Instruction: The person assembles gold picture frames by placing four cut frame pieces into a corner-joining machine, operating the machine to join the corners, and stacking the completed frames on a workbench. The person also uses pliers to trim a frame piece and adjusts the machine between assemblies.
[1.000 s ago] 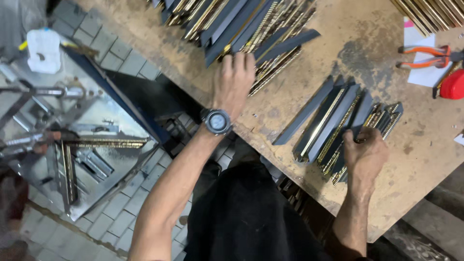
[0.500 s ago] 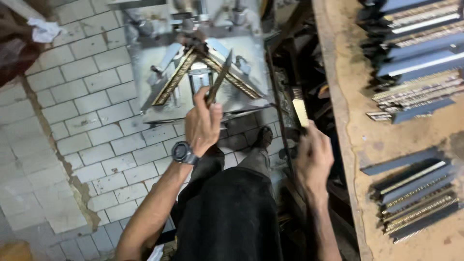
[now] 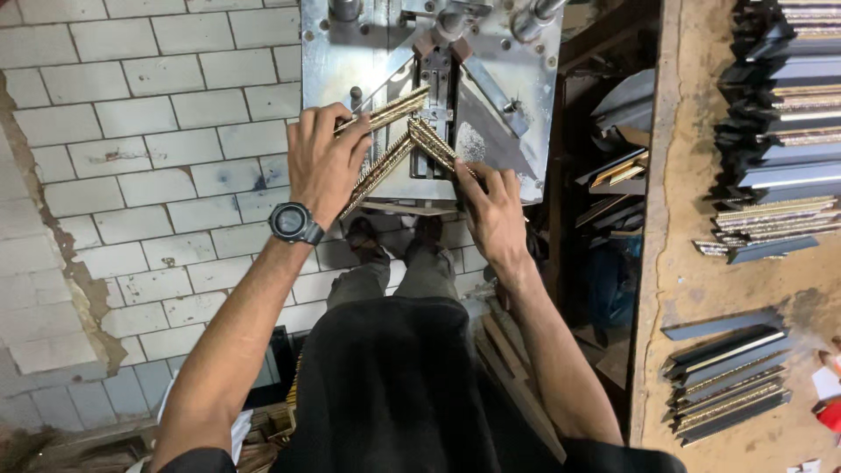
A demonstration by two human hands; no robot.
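Gold moulding strips: two in the left hand [image 3: 324, 162], fingers closed; one pinched by the right hand [image 3: 492, 215].

— What are the sticks [image 3: 385, 166] made of?
— Bumpy gold strips, a bit shiny.
— And the machine [image 3: 508, 114]?
— Grey metal, scratched and dull.
— The bench [image 3: 701, 280]?
— Rough brown wood. The floor [image 3: 131, 131] has pale, smooth tiles.

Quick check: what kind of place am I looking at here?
Likely a picture-frame workshop: both hands press gilded moulding strips into a corner on a metal joining machine, and stacks of cut moulding pieces lie on the wooden workbench.
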